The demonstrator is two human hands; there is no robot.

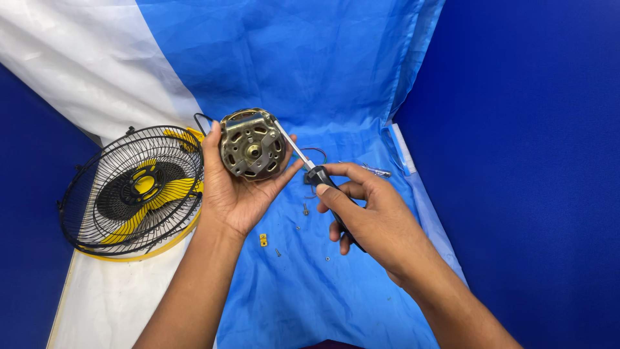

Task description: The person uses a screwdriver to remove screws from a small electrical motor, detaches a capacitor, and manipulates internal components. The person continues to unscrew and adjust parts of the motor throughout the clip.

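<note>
Both forearms run off the bottom edge of the frame. The left hand covers the back and lower rim of the motor. The right hand wraps most of the screwdriver handle, and its tip is lost at the motor's upper right edge. Small screws at centre are too tiny to tell apart. The fan guard at left hides part of the yellow blades behind its wires

A round brass-coloured metal fan motor sat upright, face outward; a black-handled steel screwdriver touched its right rim.
</note>
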